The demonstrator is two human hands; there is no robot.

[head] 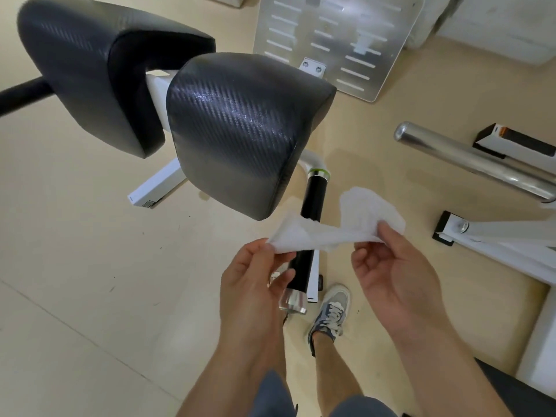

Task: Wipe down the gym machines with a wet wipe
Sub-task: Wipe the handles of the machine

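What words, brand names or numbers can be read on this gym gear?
No text here can be read.
The small dark plate on the white frame foot: too blurred to read.
The black pads, wet wipe and shoe: no lettering shows.

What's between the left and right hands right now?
The wet wipe, stretched across the gap, pinched at its ends by the left hand and right hand. Beneath it the machine's black handle crosses the gap. Head view.
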